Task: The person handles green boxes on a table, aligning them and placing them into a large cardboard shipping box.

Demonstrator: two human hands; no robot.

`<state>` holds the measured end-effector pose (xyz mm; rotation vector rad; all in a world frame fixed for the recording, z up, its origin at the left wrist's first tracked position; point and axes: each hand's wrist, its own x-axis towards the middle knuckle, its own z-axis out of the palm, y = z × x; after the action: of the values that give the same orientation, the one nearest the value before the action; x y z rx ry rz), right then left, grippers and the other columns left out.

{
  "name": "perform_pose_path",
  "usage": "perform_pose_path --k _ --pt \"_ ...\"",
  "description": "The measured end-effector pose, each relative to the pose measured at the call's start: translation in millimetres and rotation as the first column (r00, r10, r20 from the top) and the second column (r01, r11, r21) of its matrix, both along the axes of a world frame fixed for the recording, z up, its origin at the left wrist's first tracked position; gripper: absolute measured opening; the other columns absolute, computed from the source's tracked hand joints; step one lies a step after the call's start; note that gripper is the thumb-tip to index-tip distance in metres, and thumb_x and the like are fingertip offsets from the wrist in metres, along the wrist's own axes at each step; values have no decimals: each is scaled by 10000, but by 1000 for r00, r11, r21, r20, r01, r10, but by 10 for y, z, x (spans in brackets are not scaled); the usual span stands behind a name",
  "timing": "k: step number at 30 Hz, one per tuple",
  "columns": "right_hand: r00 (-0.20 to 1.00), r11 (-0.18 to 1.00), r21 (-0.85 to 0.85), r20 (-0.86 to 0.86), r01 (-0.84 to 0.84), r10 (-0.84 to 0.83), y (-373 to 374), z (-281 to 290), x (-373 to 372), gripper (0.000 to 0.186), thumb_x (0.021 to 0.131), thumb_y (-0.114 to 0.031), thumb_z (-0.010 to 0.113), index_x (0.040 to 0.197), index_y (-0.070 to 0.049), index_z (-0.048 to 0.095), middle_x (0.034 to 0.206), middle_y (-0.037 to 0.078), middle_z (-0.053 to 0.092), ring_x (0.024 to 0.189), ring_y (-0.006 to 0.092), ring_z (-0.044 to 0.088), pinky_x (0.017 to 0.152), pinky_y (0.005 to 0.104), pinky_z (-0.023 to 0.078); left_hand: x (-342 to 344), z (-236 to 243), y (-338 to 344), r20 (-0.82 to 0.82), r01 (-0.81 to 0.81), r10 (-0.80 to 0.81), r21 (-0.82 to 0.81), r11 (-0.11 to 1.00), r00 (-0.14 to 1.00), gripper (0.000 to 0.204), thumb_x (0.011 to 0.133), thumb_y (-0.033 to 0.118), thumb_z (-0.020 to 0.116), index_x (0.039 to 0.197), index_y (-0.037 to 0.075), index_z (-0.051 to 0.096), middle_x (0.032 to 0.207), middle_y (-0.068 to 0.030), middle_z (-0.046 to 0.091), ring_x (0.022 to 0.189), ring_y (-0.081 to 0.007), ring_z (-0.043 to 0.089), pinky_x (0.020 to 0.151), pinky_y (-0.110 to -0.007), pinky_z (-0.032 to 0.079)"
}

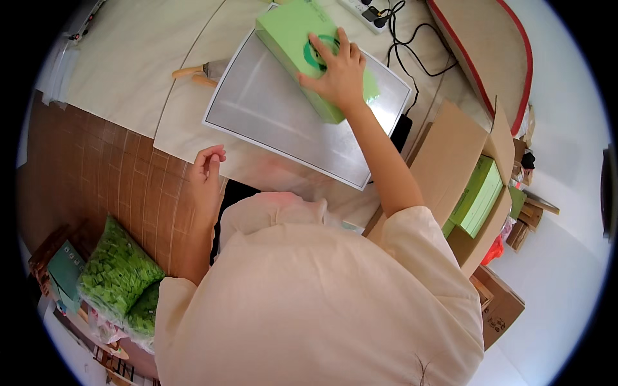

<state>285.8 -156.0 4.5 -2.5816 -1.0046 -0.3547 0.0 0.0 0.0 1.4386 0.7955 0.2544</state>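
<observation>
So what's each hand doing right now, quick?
Left hand: half open, loosely curled, nothing seen in it.
Right hand: open, spread out on the green box.

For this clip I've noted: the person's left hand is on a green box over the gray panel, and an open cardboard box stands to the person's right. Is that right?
Not quite: the head view shows the right hand on the green box over the gray panel. The open cardboard box does stand to the person's right.

Under the right hand [338, 71], a light-green rectangular cardboard box [293, 40] is cut off above. Fingers [344, 45] partly hide its green ring [308, 54].
</observation>
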Motion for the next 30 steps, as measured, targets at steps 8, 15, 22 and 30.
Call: perform_pose_path --k 8,15,22,30 --pt "990 999 -50 -139 19 -26 -642 198 -751 787 553 -424 741 1297 -285 526 1411 152 348 1117 420 391 946 530 315 -115 34 -178 72 47 -53 83 995 996 163 942 72 492 1036 14 611 917 -33 624 852 -102 573 789 -236 448" --pt "957 975 -208 -262 71 -126 -1252 353 -1510 949 509 -374 756 1373 -196 407 1446 142 279 1156 419 352 962 535 294 -73 73 -150 170 35 -46 69 997 984 163 942 75 492 1029 10 613 899 -32 626 836 -104 579 786 -241 451" --pt "858 986 -137 -489 100 -155 -1600 638 -2007 1005 535 -363 785 1423 -189 347 1464 139 228 1288 379 294 1030 501 276 109 156 -24 246 173 -178 40 984 953 186 943 96 498 1077 5 588 924 -36 611 870 -104 559 804 -240 437" --pt "-172 321 404 -362 857 916 -1581 519 -1730 666 734 -477 637 1277 -103 545 1140 105 604 1008 217 576 769 358 483 460 443 -447 276 507 -427 -421 752 861 622 900 334 600 1364 23 326 1229 -85 538 1099 -168 536 934 -331 441"
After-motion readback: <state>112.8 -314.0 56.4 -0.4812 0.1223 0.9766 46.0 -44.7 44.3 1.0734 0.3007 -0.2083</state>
